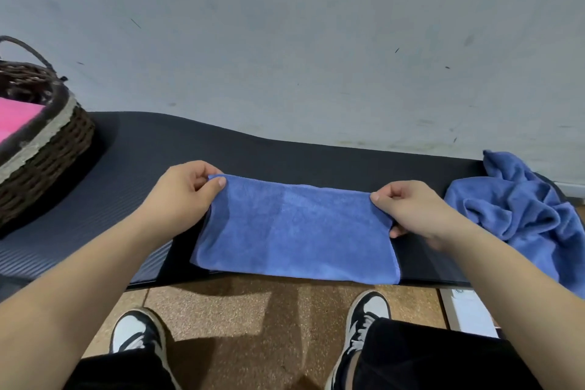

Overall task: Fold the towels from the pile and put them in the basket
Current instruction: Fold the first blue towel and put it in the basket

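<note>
The flat blue towel [294, 231] is showing a soft, matt cloth with a short fuzzy pile, and the crumpled blue towel heap [522, 209] is looking like the same plush fabric. Under them the black mat [95, 199] is appearing as matt foam with fine ribs. The basket [63, 152] is showing rough dark woven wicker with a pale, coarse band round its rim; the pink towel [15, 117] inside is looking smooth and matt. The grey wall [285, 41] is looking matt and scuffed, the tan floor [237, 310] speckled and grainy.
</note>
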The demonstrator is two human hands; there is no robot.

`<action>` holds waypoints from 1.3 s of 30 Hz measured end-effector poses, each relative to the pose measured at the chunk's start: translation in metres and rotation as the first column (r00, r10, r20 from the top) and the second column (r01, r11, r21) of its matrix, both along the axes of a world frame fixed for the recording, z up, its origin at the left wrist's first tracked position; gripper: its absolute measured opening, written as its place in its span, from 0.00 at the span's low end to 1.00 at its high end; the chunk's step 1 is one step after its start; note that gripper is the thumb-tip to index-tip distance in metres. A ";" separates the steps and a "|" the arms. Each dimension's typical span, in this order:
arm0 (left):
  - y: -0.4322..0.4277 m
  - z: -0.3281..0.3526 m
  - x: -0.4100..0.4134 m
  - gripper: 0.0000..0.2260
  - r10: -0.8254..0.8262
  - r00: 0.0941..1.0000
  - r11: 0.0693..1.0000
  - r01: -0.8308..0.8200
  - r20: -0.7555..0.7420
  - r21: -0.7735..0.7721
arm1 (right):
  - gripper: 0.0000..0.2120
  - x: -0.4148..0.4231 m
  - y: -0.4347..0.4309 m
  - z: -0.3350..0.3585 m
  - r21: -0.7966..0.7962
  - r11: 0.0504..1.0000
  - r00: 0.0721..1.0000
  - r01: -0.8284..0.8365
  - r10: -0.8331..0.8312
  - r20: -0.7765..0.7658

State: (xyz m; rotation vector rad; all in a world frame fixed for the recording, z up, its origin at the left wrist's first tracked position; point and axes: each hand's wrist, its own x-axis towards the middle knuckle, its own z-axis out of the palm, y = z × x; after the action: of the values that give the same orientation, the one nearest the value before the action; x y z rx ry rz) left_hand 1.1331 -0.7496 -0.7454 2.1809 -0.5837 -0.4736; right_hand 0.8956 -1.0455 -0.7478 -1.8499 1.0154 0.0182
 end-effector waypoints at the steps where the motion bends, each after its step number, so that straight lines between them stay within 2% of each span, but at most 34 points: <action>1: -0.004 -0.004 0.000 0.05 0.021 1.000 1.000 -0.021 0.009 0.019 | 0.12 0.001 0.001 -0.002 -0.003 1.000 1.000 0.019 -0.019 0.002; 9: -0.018 -0.005 0.005 0.02 0.007 0.979 0.983 -0.044 0.202 0.178 | 0.09 0.006 0.005 -0.010 -0.289 0.957 1.000 0.023 -0.015 0.027; 11: -0.015 -0.011 0.006 0.06 -0.042 0.976 0.976 -0.006 0.214 0.219 | 0.07 0.007 0.008 -0.010 -0.355 0.935 1.000 0.005 -0.005 0.001; 13: -0.014 -0.013 0.008 0.16 -0.074 0.981 0.971 0.030 0.178 0.238 | 0.08 0.007 0.010 -0.009 -0.480 0.875 0.996 -0.062 0.020 -0.092; 15: -0.015 -0.008 0.008 0.22 -0.086 0.989 0.968 0.053 0.124 0.245 | 0.16 0.006 0.015 -0.006 -0.612 0.775 0.979 -0.161 0.047 -0.198; 18: -0.017 -0.001 0.003 0.16 -0.077 0.996 0.963 0.062 0.049 0.263 | 0.21 0.011 0.034 0.007 -0.716 0.664 0.974 -0.216 0.199 -0.110; 20: -0.019 0.001 0.000 0.10 -0.069 0.997 0.955 0.058 0.027 0.290 | 0.26 0.016 0.054 0.016 -0.631 0.710 0.935 -0.313 0.346 -0.074; 21: -0.019 0.002 -0.001 0.09 -0.064 0.998 0.954 0.058 0.011 0.293 | 0.29 0.019 0.065 0.019 -0.537 0.744 0.908 -0.397 0.403 -0.114; 23: -0.017 0.004 -0.001 0.12 -0.025 0.999 0.968 0.034 -0.041 0.248 | 0.35 0.023 0.080 0.015 -0.340 0.753 0.825 -0.563 0.484 -0.292; 25: -0.013 0.009 0.001 0.14 0.027 0.994 0.990 -0.012 -0.106 0.140 | 0.37 0.026 0.087 0.007 -0.215 0.734 0.740 -0.644 0.526 -0.420; 28: -0.005 0.014 0.001 0.10 0.045 0.958 0.996 -0.065 -0.284 -0.061 | 0.37 0.035 0.087 -0.003 -0.204 0.730 0.731 -0.652 0.535 -0.423; 30: 0.002 0.011 0.002 0.12 0.054 0.931 0.984 -0.111 -0.361 -0.138 | 0.38 0.042 0.090 -0.007 -0.225 0.731 0.743 -0.644 0.529 -0.411; 32: 0.009 0.007 0.007 0.16 0.105 0.955 0.982 -0.143 -0.276 -0.122 | 0.38 0.049 0.101 -0.013 -0.285 0.695 0.735 -0.661 0.522 -0.432; 34: 0.017 0.008 0.013 0.19 0.136 0.989 0.990 -0.138 -0.062 -0.026 | 0.38 0.054 0.118 -0.022 -0.421 0.600 0.729 -0.680 0.492 -0.476; 36: 0.024 0.011 0.016 0.21 0.101 0.987 0.992 -0.109 0.127 0.061 | 0.37 0.059 0.134 -0.028 -0.519 0.530 0.741 -0.671 0.467 -0.482; 37: 0.026 0.012 0.017 0.21 0.089 0.982 0.992 -0.102 0.165 0.073 | 0.37 0.062 0.139 -0.029 -0.527 0.535 0.751 -0.661 0.469 -0.466; 39: 0.026 0.018 0.019 0.22 0.118 0.980 0.992 -0.125 0.161 0.034 | 0.38 0.067 0.141 -0.024 -0.491 0.601 0.776 -0.630 0.493 -0.392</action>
State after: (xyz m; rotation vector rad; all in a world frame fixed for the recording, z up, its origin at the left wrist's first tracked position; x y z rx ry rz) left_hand 1.1520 -0.7234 -0.7269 2.2953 -0.5255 -0.2520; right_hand 0.9630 -0.9040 -0.7719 -2.7710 0.5359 0.3263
